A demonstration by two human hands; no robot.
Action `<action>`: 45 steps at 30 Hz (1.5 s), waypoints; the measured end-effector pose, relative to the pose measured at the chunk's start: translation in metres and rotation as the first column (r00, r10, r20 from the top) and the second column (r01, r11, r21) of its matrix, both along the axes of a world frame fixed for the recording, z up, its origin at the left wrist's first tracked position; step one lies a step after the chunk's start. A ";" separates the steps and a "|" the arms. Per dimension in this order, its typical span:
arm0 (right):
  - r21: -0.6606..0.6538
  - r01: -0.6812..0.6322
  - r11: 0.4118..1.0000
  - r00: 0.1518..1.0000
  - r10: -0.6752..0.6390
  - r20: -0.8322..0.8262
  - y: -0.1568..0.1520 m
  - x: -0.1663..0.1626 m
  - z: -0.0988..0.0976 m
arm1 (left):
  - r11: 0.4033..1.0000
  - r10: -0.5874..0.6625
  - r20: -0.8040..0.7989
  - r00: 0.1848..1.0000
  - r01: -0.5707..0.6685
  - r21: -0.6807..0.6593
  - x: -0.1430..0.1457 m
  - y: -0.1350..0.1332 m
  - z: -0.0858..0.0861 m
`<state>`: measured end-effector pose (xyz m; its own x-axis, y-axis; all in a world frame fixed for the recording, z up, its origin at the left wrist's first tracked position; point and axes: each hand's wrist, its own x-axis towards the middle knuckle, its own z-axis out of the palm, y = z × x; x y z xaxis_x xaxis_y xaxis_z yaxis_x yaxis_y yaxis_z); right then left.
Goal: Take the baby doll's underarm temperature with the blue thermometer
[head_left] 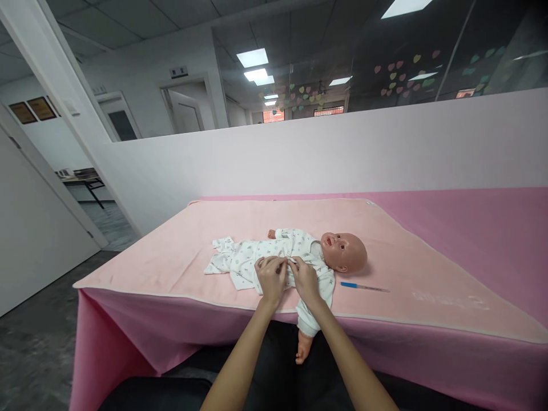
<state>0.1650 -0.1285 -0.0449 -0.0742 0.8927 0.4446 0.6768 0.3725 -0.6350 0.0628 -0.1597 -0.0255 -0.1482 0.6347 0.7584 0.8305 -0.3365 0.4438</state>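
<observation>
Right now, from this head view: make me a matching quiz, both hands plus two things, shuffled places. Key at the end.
1. The person's bare left hand
2. The person's bare right hand
3. Slim stick with a blue end
4. Near arm of the bald plastic baby doll

A. On the pale pink cloth pad, beside the doll's head
B. At the white printed cloth outfit, farther from the head
C. Past the pad's near edge
D. At the outfit, nearer the head

Pairs: 1-B, 2-D, 3-A, 4-C

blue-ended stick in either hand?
No, the blue-ended stick lies on the light-pink mat near the doll's head, apart from the left hand and right hand.
</observation>
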 end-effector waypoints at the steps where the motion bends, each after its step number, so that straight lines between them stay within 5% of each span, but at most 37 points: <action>1: 0.001 0.004 1.000 1.000 -0.004 0.010 0.000 0.000 0.000 | 1.000 -0.002 0.008 1.000 0.002 0.003 0.000 0.001 0.000; 25: -0.044 0.023 0.999 1.000 -0.022 0.019 -0.006 -0.003 0.002 | 0.986 -0.107 0.070 0.992 0.115 -0.121 -0.012 0.000 0.003; 45: -0.130 -0.037 0.991 0.976 0.008 -0.216 -0.009 -0.002 0.024 | 0.990 -0.084 0.056 0.995 0.089 -0.110 -0.011 0.008 0.008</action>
<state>0.1625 -0.1375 -0.0210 -0.0104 0.9440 0.3299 0.5117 0.2885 -0.8093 0.0520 -0.1516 -0.0174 -0.1255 0.7275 0.6745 0.7760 -0.3516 0.5236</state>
